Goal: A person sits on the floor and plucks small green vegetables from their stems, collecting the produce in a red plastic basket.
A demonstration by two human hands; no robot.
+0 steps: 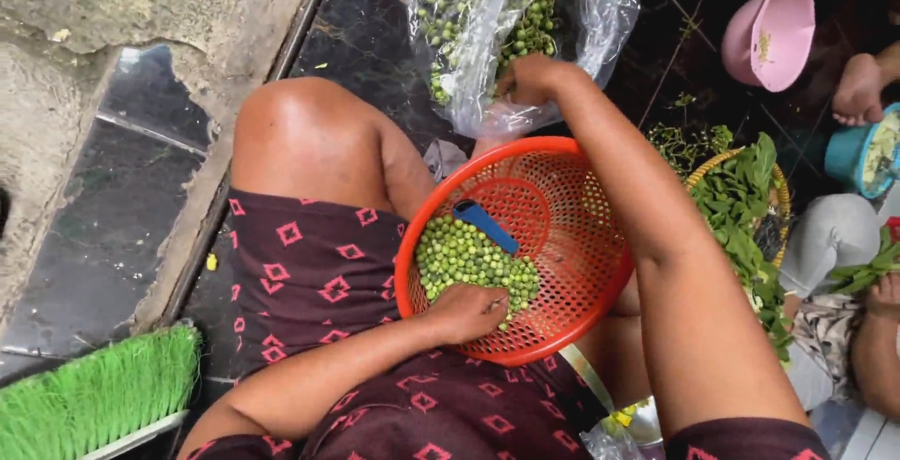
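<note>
The scene is viewed from a single camera worn on the head, aimed steeply downward over the person's own lap. The orange basket (525,254) on the knees is seen close, near frame centre. The dark tiled floor (112,235) is taken in on the left, and leafy greens (741,207) at the right edge. No second view is supplied.

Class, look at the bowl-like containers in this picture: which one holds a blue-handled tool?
The orange mesh basket on the person's lap; the blue-handled tool lies on small green fruits inside. The others show none.
</note>
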